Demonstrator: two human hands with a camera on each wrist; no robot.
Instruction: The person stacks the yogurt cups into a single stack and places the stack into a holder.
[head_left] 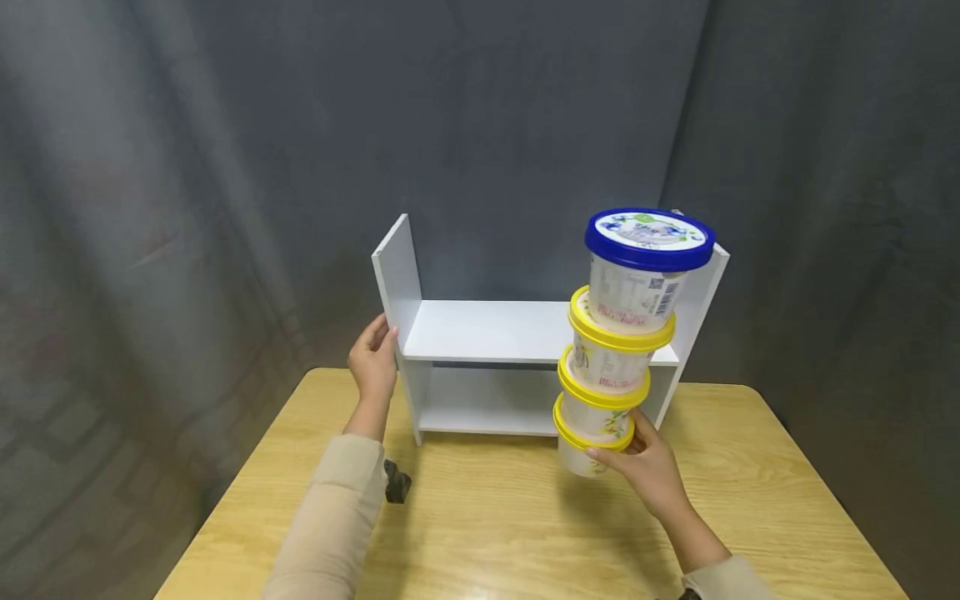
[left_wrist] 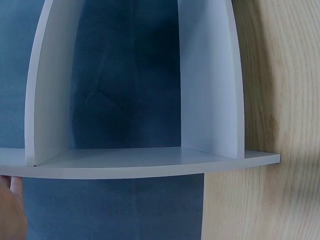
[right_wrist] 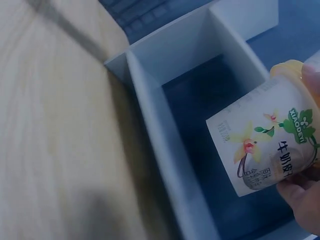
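Note:
A stack of tubs rises in front of the shelf: a blue-lidded tub [head_left: 637, 283] on top and three yellow-lidded ones below it. My right hand [head_left: 652, 471] grips the lowest tub [head_left: 579, 461], thumb at its front and fingers at its right side. The right wrist view shows a white tub [right_wrist: 272, 135] with printed flowers, held in that hand and tilted in the view. On the outer face of the white shelf's [head_left: 487, 329] left panel rest the fingertips of my left hand [head_left: 372, 367]. Part of the shelf's right side is hidden behind the stack.
The shelf stands on a wooden table [head_left: 480, 525], with an upper board and a lower board between its side panels. Grey curtains [head_left: 525, 125] hang behind and at both sides. A small dark device [head_left: 397, 482] sits at the left wrist.

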